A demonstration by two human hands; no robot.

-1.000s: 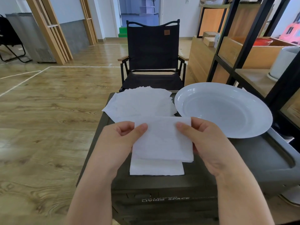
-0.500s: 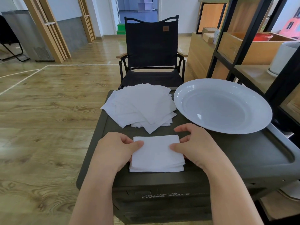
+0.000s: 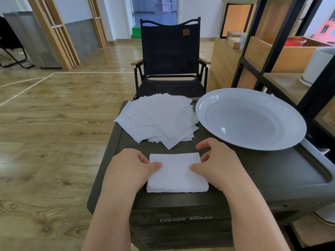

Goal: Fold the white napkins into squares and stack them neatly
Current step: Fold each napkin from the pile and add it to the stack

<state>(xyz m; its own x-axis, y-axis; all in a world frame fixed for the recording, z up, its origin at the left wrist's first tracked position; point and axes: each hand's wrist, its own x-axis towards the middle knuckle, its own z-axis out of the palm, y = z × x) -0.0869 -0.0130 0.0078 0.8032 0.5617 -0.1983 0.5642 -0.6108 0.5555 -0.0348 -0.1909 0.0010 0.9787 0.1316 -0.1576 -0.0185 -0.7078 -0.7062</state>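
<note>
Between the two hands lies the folded stack [image 3: 176,173] of white napkins, squared up at the near edge of the dark box lid [image 3: 262,171]. The left hand [image 3: 129,171] sits at the stack's left side, thumb laid flat on the top sheet and the other fingers curled down against the left edge; it looks to be pinching that side lightly, probably to keep the layers from sliding. The right hand [image 3: 218,164] mirrors it on the right side: the thumb presses on the top napkin, while the forefinger arches loosely just past the far right corner and grips nothing that I can see. Holding both flanks at once makes sense as a way to line the edges up, so this reads as the tidying step after a fold has been laid down.

Just beyond the fingertips, well clear of the stack, the loose pile [image 3: 159,118] of unfolded napkins fans out in disorder, kept within easy reach for the next pick. Beyond the right hand and off to its right rests a large white plate [image 3: 204,107], holding nothing. Farther off stands a black folding chair [image 3: 170,51].
</note>
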